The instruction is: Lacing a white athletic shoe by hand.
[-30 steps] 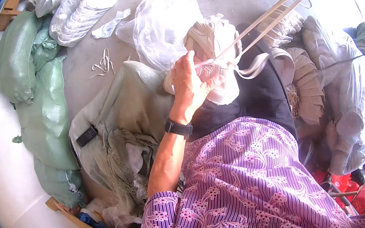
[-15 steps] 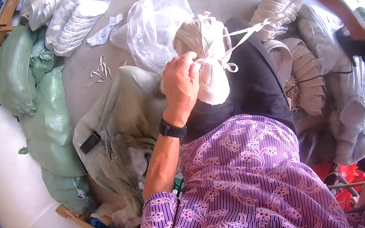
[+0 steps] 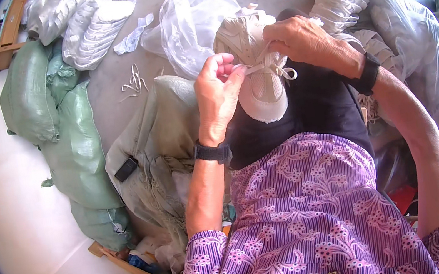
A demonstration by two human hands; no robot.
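A white shoe (image 3: 260, 83) rests toe toward me on my dark-trousered knee (image 3: 306, 113). My left hand (image 3: 217, 95) sits at the shoe's left side and pinches the white lace (image 3: 260, 68) between thumb and fingers. My right hand (image 3: 301, 41) lies over the shoe's upper right part, fingers closed on the lace near the eyelets. A small loop of lace (image 3: 288, 73) hangs off to the right of the shoe. Both wrists carry dark bands.
A clear plastic bag (image 3: 190, 26) lies just beyond the shoe. Green sacks (image 3: 55, 126) are piled at left, a grey-green sack (image 3: 158, 140) beside my knee. Stacked white shoe parts (image 3: 338, 0) and more plastic bags (image 3: 421, 52) sit at right. Loose laces (image 3: 134, 83) lie on the grey floor.
My right hand, which was raised far out to the right pulling the lace taut, has come back down onto the shoe. The lace is now short and slack at the eyelets.
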